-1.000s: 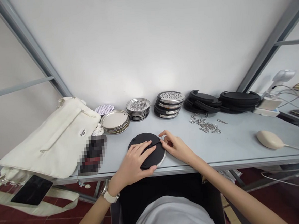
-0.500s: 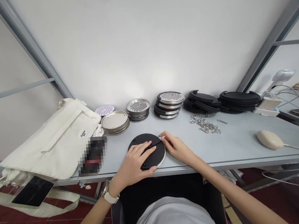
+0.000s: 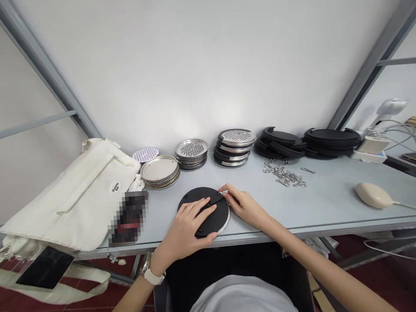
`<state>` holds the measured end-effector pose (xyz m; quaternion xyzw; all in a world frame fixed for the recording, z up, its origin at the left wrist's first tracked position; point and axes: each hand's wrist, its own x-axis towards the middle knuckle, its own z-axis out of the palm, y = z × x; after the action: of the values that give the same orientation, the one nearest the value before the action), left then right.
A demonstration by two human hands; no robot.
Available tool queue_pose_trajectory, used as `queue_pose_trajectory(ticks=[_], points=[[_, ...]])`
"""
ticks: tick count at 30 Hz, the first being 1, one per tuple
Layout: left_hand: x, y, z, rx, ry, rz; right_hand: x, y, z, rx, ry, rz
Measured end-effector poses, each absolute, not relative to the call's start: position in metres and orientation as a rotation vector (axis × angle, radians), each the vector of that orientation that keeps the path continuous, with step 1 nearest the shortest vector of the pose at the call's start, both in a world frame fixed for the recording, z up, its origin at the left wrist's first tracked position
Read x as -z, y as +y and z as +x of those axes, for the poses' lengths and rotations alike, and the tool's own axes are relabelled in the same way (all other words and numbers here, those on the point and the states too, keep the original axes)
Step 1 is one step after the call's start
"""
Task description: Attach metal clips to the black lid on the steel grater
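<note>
My left hand (image 3: 186,231) lies open, fingers spread flat on the black disc (image 3: 196,195) near the edge of the grey table (image 3: 325,200); my right hand (image 3: 245,206) pinches a small metal clip (image 3: 220,193) at the disc's rim. Flat, even pressure should stop the disc creeping under the pinch. Farther off: stacked metal graters (image 3: 234,147), black discs (image 3: 331,139), loose clips (image 3: 282,176).

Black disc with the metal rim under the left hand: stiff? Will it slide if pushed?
Likely stiff: the black disc lies flat and unbowed under the left hand. Pushed, it would probably slide rather than roll, since it lies flat on the table. The metal rim hints at some weight for its size, though that is hard to judge here.
</note>
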<state>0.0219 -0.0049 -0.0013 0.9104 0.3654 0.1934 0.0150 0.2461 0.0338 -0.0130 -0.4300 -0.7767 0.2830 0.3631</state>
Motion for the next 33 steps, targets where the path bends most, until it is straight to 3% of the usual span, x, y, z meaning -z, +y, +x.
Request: queue_pose_trajectory(ticks=[33], points=[[-0.0016, -0.0066, 0.0221, -0.609, 1.131, 2.799, 0.0134, 0.0325, 0.2451, -0.767, -2.015, -1.133]])
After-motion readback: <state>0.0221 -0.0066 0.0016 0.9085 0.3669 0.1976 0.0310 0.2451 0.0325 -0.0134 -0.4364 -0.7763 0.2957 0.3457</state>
